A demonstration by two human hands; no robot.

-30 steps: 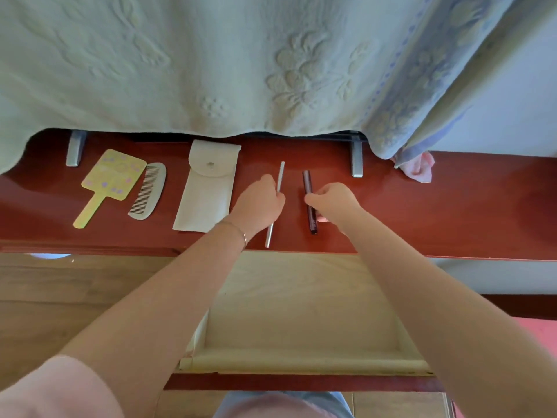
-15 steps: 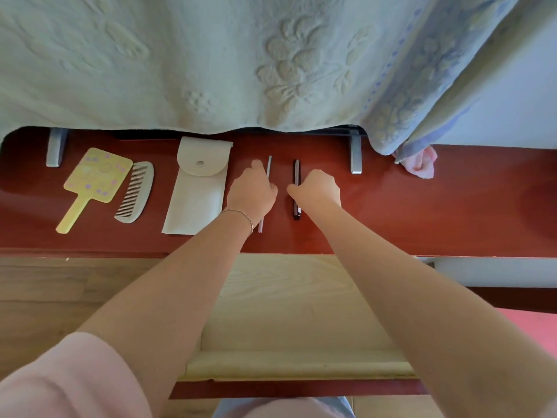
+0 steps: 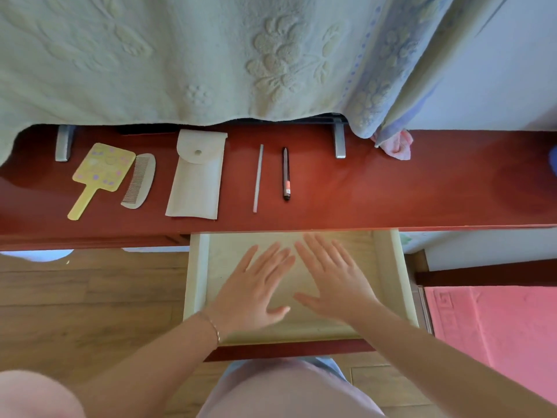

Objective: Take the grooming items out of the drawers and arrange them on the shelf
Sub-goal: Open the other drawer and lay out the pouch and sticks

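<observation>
On the red-brown shelf (image 3: 391, 191) lie, from left to right, a yellow hand mirror (image 3: 99, 175), a pale comb (image 3: 139, 181), a white snap pouch (image 3: 196, 176), a thin silver file (image 3: 258, 178) and a dark pencil-like stick (image 3: 286, 178). Below the shelf a light wooden drawer (image 3: 194, 276) is pulled out. My left hand (image 3: 254, 289) and my right hand (image 3: 333, 277) hover side by side over the drawer's inside, fingers straight and spread, holding nothing. No item shows in the part of the drawer I can see.
A pale embossed cloth (image 3: 211, 55) hangs over the back of the shelf, with two grey metal feet (image 3: 340, 141) under it. A pink crumpled cloth (image 3: 394, 146) sits at the shelf's right. A pink mat (image 3: 497, 336) lies on the wooden floor (image 3: 90, 297) at the right.
Both hands have let go of the silver file and the dark stick and drawn back from the shelf to above the open drawer, fingers now spread.
</observation>
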